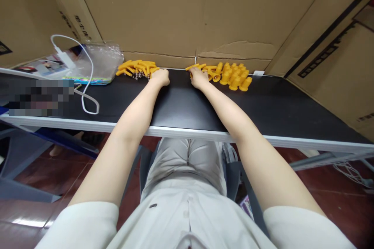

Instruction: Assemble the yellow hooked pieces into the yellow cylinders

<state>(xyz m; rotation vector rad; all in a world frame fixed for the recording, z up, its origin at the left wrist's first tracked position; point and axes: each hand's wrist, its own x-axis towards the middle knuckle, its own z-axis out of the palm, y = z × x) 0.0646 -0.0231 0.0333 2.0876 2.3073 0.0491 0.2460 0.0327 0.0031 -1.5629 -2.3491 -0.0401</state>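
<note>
My left hand (161, 77) is closed at the right edge of a pile of curved yellow plastic pieces (136, 65). Small shiny metal parts (139, 75) show along the pile's near side. Whatever the fingers of this hand grip is hidden behind it. To the right, my right hand (200, 78) has its fingers bent round a yellow plastic piece (191, 74), only a bit of which shows. Long yellow pieces (201, 66) lie just behind that hand. Beside it stand several yellow spool-shaped plastic parts (233, 76) with flared bases, and a few lie tipped over.
Clear plastic bags (102, 60) lie at the back left, with a white cable (92, 66) looping in front. A blurred patch covers something at the far left. Cardboard walls (175, 11) enclose the black tabletop (184, 105), which has a metal front edge (189, 133).
</note>
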